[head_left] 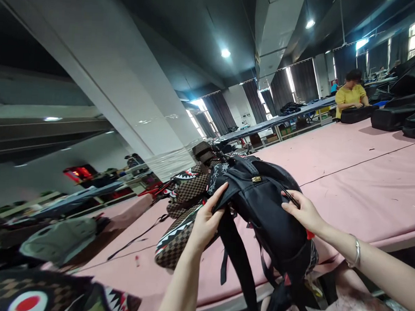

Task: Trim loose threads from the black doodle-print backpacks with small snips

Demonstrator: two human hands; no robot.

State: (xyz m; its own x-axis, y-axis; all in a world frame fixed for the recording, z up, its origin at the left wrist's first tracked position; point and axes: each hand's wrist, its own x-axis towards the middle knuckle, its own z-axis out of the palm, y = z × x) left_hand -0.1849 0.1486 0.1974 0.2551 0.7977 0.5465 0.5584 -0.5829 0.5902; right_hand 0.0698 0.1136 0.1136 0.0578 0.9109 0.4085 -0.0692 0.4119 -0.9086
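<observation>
A black backpack (274,214) leans at the table's near edge, with a small gold-coloured plate on its upper part and its dark straps hanging over the edge. My left hand (207,218) is closed on the backpack's left side, thumb on top, by a panel with white script. Against the backpack's front, my right hand (304,211) pinches a slim black tool (291,198); its exact kind is unclear. Something red shows below that hand, possibly the tool's other end. Brown checkered bags (188,191) with shark-mouth prints lie just beyond my left hand.
The pink-covered table (352,181) stretches away to the right. Black bags (393,116) are piled at its far right, where a person in yellow (351,96) works. Another checkered bag (57,296) is at the lower left. A white pillar (128,68) rises behind the table.
</observation>
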